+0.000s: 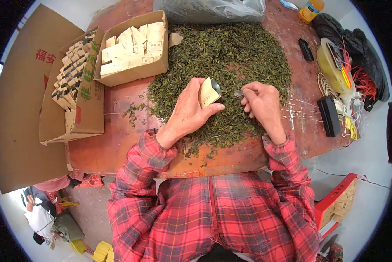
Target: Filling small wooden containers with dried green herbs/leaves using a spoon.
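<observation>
My left hand (189, 107) is closed around a small cream paper pouch (208, 95). The pouch's mouth is open to the right and shows a silvery lining. Just right of it, my right hand (261, 101) pinches a small shiny metal-looking piece (238, 93) whose tip points toward the pouch. Most of that piece is hidden by my fingers, so its kind cannot be made out. Both hands are over a wide, loose heap of dark green dried leaves (231, 52), which look like tea, spread on the reddish wooden table (121, 153).
At the left stand an open box (156, 65) of loose cream pouches and a taller carton (91, 115) packed with upright ones. A grey plastic bag (209, 12) lies behind the leaves. On the right are an orange bottle (310, 11), a black case (329, 116) and a yellowish tub (329, 65).
</observation>
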The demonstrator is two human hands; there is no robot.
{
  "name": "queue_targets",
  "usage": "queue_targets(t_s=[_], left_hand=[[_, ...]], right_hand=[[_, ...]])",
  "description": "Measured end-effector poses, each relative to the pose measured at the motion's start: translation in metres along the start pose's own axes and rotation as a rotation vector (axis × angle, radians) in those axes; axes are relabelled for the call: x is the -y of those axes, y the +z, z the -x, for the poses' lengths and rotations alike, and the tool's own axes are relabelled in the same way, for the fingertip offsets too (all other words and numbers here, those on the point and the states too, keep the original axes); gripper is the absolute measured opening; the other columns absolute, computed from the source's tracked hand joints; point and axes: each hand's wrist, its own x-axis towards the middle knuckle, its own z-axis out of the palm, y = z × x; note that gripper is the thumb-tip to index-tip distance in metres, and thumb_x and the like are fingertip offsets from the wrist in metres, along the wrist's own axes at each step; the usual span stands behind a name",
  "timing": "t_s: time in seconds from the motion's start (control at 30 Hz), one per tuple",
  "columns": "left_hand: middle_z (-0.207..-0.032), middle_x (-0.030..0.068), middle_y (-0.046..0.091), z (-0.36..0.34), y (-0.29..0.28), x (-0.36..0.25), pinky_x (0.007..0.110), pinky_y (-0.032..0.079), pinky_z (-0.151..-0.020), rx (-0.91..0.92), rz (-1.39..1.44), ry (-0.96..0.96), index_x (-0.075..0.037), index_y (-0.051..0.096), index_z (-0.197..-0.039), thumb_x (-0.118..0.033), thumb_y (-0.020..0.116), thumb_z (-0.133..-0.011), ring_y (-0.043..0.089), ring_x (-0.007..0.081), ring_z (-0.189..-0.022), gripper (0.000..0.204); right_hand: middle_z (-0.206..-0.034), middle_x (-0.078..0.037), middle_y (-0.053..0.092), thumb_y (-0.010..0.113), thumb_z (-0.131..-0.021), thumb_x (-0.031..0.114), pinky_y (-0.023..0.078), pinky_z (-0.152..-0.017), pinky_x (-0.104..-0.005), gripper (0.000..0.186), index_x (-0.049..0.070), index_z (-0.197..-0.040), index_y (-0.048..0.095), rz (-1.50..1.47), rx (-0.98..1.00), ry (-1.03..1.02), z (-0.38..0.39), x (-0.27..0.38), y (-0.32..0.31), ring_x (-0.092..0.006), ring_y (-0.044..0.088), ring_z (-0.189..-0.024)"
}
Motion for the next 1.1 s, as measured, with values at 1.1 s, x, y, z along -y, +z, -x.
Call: queue_targets(t_s=[1.1], left_hand=[[-0.109, 0.0199, 0.061, 0.002, -0.001, 0.004, 0.044, 0.050, -0.089, -0.027, 0.067, 0.035, 0.001, 0.049, -0.125, -0.033, 0.085, -0.084, 0.063, 0.0362, -0.102, 0.065]], right_hand=[[-0.072, -0.006, 0.068, 0.064, -0.095, 0.010, 0.044, -0.039, -0.0229, 0.018, -0.004, -0.101, 0.072, -0.366, 0.111, 0.082, -0.019, -0.004, -0.010, -0.0090, 0.059, -0.049]])
